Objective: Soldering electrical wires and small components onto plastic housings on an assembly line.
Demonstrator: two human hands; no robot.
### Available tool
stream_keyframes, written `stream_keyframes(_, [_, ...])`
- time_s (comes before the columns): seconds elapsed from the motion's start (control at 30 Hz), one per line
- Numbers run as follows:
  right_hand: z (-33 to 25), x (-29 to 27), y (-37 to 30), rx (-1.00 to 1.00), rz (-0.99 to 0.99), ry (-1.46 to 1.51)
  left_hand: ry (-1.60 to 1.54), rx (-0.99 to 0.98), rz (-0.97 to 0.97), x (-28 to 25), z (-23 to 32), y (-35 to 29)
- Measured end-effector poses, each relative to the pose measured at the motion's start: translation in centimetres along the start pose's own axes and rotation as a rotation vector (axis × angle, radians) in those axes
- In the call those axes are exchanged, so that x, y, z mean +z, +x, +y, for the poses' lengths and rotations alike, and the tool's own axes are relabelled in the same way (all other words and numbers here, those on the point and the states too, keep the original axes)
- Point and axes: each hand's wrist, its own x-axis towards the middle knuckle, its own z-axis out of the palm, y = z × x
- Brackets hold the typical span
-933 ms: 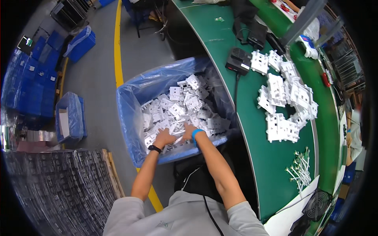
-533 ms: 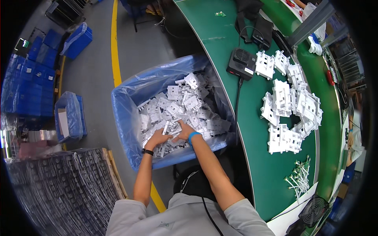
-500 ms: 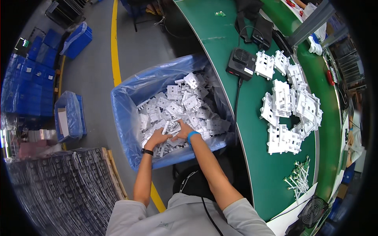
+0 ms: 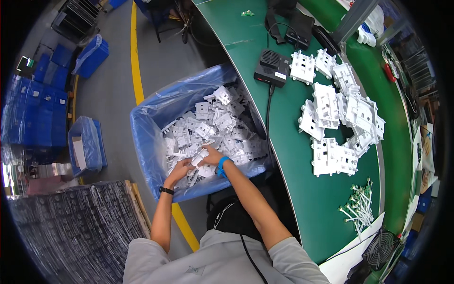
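Observation:
A big blue bin [image 4: 143, 137] lined with clear plastic film holds a heap of white plastic housings [image 4: 202, 111]. Both of my hands reach down into its near part. Between them is one white plastic housing [image 4: 200, 156], tilted over the heap. My right hand [image 4: 212, 155], with a blue band at the wrist, grips it from the right. My left hand [image 4: 180, 170], with a black band at the wrist, has its fingertips closed on the lower left end. The fingers partly cover this piece.
On the right, a green workbench [image 4: 279, 111] carries more white housings [image 4: 326, 106], a black box with a cable [image 4: 272, 68] and a bunch of white-stemmed green parts [image 4: 359, 206]. Wrapped black stacks [image 4: 75, 227] stand at left, near a smaller blue bin [image 4: 98, 146].
My hands have shifted slightly left with the housing between them. The bench and its contents appear further left and higher as the view has turned.

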Motion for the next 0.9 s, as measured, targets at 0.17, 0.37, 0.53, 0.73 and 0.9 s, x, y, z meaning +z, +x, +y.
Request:
stream_keyframes(0.17, [-0.7,-0.8,-0.4,0.051,0.036,0.086,0.023,-0.018,0.056,1.5,-0.8,-0.6])
stream_keyframes(0.37, [-5.3,-0.1,-2.0,-0.097,0.328,0.178,-0.099,0.265,0.336,1.0,1.3,-1.5])
stream_keyframes(0.53, [-16.3,-2.9,-9.9,-0.503,0.465,0.328,-0.167,0.354,0.521,0.1,11.9,-5.8])
stream_keyframes(0.73, [-26.5,-10.5,-29.9,-0.835,0.793,0.203,-0.048,1.003,0.288,4.6,29.9,-12.8])
stream_keyframes(0.9, [-25.8,-17.4,-38.7,-0.617,1.253,0.195,0.059,1.326,-0.026,14.1,40.5,-9.3])
